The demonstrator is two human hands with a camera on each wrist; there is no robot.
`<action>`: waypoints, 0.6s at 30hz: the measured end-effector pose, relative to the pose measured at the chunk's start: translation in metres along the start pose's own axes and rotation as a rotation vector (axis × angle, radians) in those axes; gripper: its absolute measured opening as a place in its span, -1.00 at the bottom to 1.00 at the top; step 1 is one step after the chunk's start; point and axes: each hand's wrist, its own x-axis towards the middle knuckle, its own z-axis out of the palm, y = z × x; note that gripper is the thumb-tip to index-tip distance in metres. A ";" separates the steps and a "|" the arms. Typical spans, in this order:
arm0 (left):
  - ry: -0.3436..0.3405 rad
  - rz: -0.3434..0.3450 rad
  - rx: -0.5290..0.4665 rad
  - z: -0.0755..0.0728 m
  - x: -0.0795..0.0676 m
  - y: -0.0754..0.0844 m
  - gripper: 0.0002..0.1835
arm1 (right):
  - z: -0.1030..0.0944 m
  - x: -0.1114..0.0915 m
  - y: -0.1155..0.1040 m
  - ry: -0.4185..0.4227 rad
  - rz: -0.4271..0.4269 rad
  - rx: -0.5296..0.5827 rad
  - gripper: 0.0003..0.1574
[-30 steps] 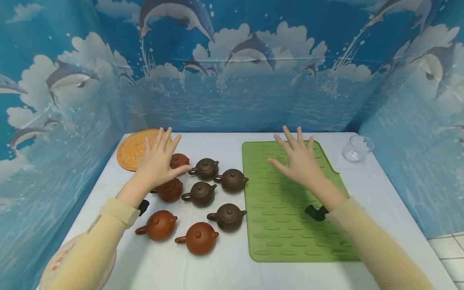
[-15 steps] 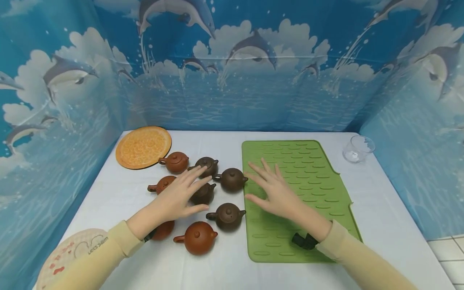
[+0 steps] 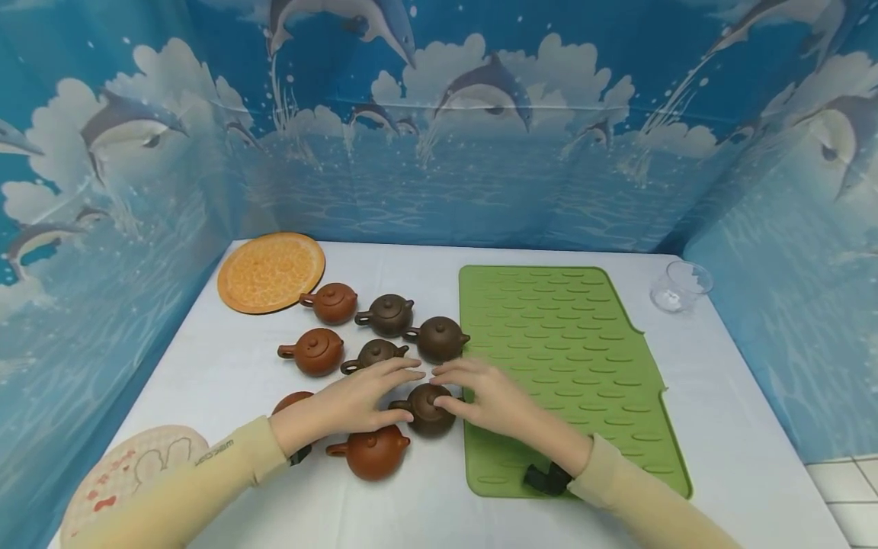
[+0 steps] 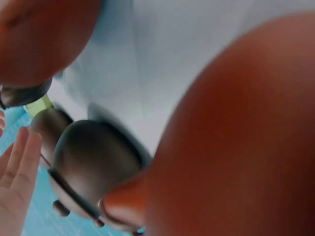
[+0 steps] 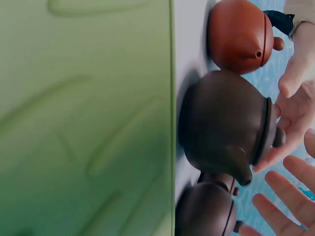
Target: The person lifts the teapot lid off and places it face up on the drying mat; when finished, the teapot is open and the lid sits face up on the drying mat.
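Note:
A dark brown teapot (image 3: 427,419) with a round lid knob stands between my two hands, at the mat's left edge. My left hand (image 3: 363,398) is at its handle side, fingers stretched out, over a reddish-brown teapot (image 3: 376,457). From the right, my right hand (image 3: 487,396) reaches over the spout side, fingers spread and slightly bent, thumb near the lid. In the right wrist view the same dark teapot (image 5: 221,120) shows its spout, with fingers (image 5: 280,189) beside the lid. Neither hand holds anything. Another reddish-brown teapot (image 3: 293,399) is partly hidden under the left forearm.
Further dark teapots (image 3: 441,339) and reddish-brown teapots (image 3: 334,303) stand behind the hands. A green ridged mat (image 3: 555,335) lies at the right, and a clear glass (image 3: 679,288) stands beyond it. A round orange mat (image 3: 270,272) and a pale patterned mat (image 3: 126,476) lie left.
Both hands have come down and inward from raised, spread positions to either side of the front dark teapot. The teapots have stayed in place.

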 end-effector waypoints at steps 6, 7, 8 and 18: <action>-0.027 -0.008 -0.041 0.010 0.009 -0.003 -0.46 | 0.009 0.002 -0.002 -0.029 0.017 0.055 -0.72; -0.028 -0.011 -0.045 0.011 0.011 -0.003 -0.47 | 0.011 0.002 -0.003 -0.028 0.019 0.062 -0.73; -0.027 -0.013 -0.053 0.011 0.012 -0.003 -0.48 | 0.012 0.002 -0.003 -0.024 0.022 0.068 -0.74; -0.019 -0.028 -0.086 0.011 0.014 -0.008 -0.51 | 0.015 0.005 -0.005 -0.010 0.060 0.076 -0.80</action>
